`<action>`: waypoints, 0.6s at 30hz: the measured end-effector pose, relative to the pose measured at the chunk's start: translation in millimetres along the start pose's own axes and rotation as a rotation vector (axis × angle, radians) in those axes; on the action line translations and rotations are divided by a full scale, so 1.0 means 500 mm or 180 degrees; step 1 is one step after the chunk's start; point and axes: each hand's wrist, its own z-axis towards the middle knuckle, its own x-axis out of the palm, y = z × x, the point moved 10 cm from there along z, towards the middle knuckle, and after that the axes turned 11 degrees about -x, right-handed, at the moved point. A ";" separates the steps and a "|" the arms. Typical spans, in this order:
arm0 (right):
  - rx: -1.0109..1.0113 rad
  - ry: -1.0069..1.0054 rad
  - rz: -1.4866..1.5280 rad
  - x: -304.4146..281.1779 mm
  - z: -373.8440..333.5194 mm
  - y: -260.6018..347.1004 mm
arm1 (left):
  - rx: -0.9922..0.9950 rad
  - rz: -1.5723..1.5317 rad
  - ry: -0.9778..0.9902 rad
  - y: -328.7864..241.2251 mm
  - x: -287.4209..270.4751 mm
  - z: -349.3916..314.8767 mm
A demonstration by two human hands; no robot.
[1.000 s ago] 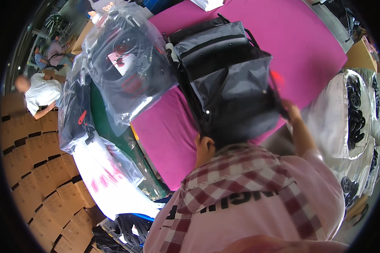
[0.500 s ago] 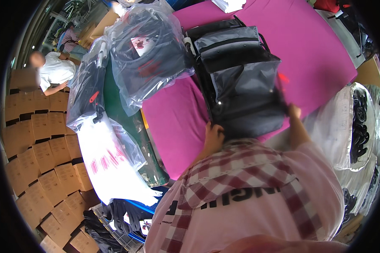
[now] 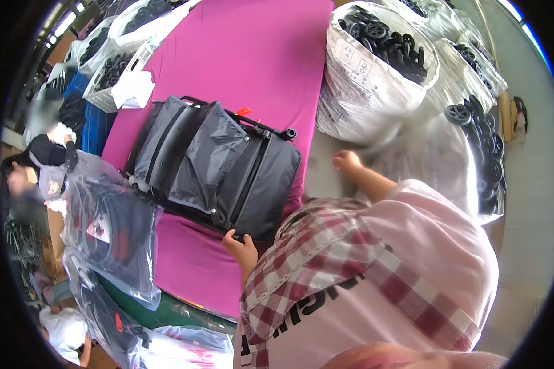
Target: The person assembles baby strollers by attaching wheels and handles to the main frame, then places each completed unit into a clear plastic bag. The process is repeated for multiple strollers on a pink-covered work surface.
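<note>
A folded stroller (image 3: pixel 197 163) of dark grey fabric on a black tube frame lies across the magenta-covered table, its near end close to my body. At its near left corner, my left hand (image 3: pixel 243 251) grips the edge, fingertips showing on the fabric. My right hand (image 3: pixel 348 162) is off the stroller, out past the table's right edge, with loosely bent fingers and nothing visible in it. A red tag (image 3: pixel 244 112) and a tube end (image 3: pixel 289 133) show along the stroller's right side.
White sacks (image 3: pixel 363 92) of black wheels stand along the right. Plastic-wrapped strollers (image 3: pixel 114 227) lie at the left, near other people. A white basket (image 3: pixel 101 95) of black parts and a blue crate (image 3: pixel 95 129) stand far left, beside white paper (image 3: pixel 132 90).
The view has swung right, bringing the wheel sacks into full view. My right hand has let go of the stroller and moved away to the right; my left hand stays at its edge.
</note>
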 end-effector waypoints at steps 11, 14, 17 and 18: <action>-0.0380 0.0394 0.0296 -0.028 0.158 0.094 | 0.1139 0.0127 -0.0302 -0.379 0.039 0.011; -0.1338 0.0405 0.0021 -0.106 0.278 0.239 | 0.0774 0.0041 -0.0058 -0.433 0.136 0.034; -0.1828 0.0142 -0.0019 -0.236 0.420 0.315 | 0.0812 0.0328 0.0145 -0.501 0.254 0.061; -0.1914 0.0041 0.0152 -0.286 0.460 0.338 | 0.0869 0.0364 0.0234 -0.534 0.288 0.068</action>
